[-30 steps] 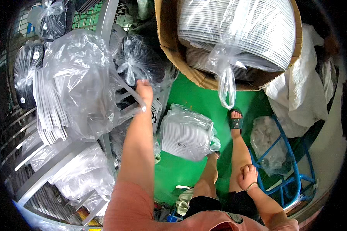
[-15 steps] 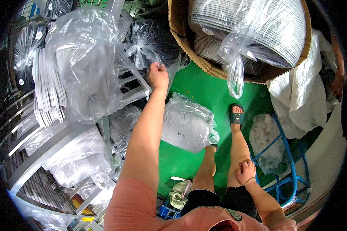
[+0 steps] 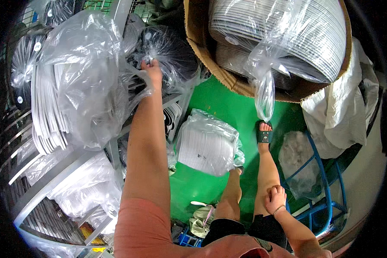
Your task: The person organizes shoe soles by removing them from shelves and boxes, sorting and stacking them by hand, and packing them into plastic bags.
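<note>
My left hand (image 3: 152, 71) reaches forward to a clear plastic bag (image 3: 176, 51) of dark contents with a bunched top. Its fingers are closed at the gathered plastic; exactly how much they pinch is hard to see. Just left of it, a large clear bag (image 3: 88, 86) covers stacked white strip-like pieces (image 3: 47, 112) on a metal rack (image 3: 51, 182). My right hand (image 3: 275, 200) lies on my right leg, holding nothing, its fingers loosely bent. Between the rack and my feet, a wrapped stack of thin white pieces (image 3: 208, 144) sits on the green floor.
A cardboard box (image 3: 228, 84) at the far right holds bagged stacks of ribbed white pieces (image 3: 314, 38). White sacking (image 3: 337, 107), a blue metal frame (image 3: 329, 202) and a clear bag (image 3: 296, 161) stand along the right. A pale cloth bag (image 3: 201, 221) lies near my legs.
My left hand has moved forward and left onto the dark bag's gathered top. The view has shifted slightly. My right hand stays on my leg.
</note>
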Tool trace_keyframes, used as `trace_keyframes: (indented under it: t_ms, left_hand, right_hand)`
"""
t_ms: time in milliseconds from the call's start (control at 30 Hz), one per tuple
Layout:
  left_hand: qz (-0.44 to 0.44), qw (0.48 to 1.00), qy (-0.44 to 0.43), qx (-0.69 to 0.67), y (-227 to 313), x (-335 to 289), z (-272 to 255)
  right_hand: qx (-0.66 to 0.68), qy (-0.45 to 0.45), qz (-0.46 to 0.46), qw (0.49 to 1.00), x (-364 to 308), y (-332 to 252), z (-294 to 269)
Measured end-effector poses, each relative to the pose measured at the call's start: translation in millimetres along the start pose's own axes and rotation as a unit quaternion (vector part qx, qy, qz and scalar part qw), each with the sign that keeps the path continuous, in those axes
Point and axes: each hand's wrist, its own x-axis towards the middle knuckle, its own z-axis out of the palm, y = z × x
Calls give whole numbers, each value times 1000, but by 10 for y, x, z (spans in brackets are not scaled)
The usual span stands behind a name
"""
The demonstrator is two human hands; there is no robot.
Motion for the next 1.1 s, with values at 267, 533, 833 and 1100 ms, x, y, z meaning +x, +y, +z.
trace_keyframes:
  t_ms: [267, 533, 833, 1100]
  left_hand:
    - [53, 997, 23, 41, -381, 48, -1]
    - [-116, 954, 63, -268, -200, -104, -381]
    - [-167, 938, 25, -304, 24, -302, -397]
    - [82, 988, -89, -94, -285, -1034, -369]
  right_hand:
    - [43, -10, 10, 999, 27, -16, -23]
    - [28, -5, 31, 999, 29, -50, -8]
    - [17, -11, 48, 999, 2, -18, 69]
    - [3, 29, 33, 999, -51, -130, 172]
